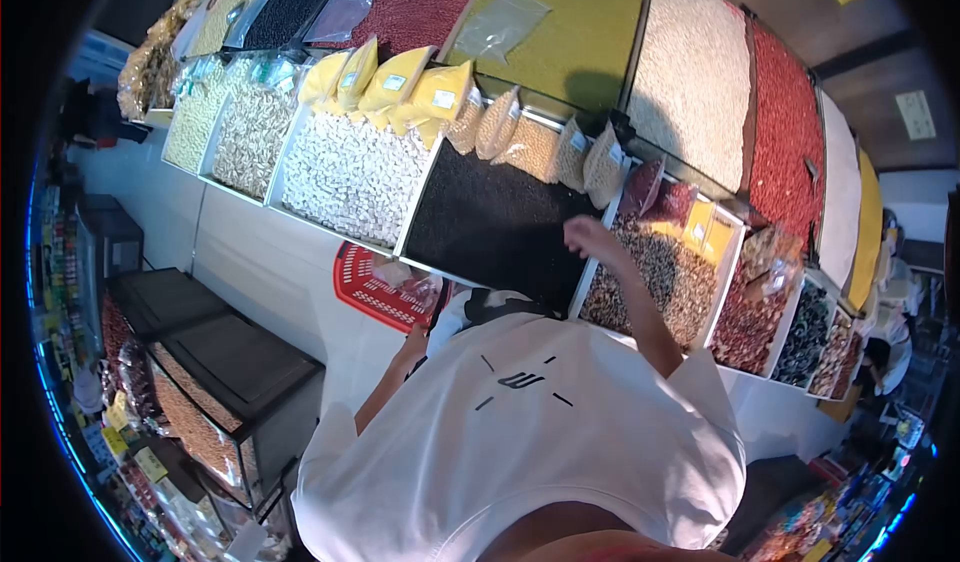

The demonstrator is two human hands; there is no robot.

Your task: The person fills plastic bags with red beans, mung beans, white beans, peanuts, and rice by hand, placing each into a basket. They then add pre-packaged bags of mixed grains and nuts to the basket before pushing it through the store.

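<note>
My left hand (pixel 416 342) is low at my left side, at the near edge of a red shopping basket (pixel 375 305). It appears closed on the basket, though its fingers are mostly hidden. Some clear plastic-wrapped goods (pixel 408 284) lie inside the basket. My right hand (pixel 592 241) hovers over the right side of a bin of small black grains (pixel 490 207). Its fingers are loosely bent and apart, with nothing visible in them. Near it are bagged pale beans (pixel 603 167) and a bin of mixed beans (pixel 645 277).
A bin of white cubes (pixel 350 177) adjoins the black grains, with yellow grain bags (pixel 395 80) along its back. Green beans (pixel 560 27), white grains (pixel 690 72) and red beans (pixel 785 112) fill the higher bins. Behind my left side stands a black-topped display case (pixel 240 362).
</note>
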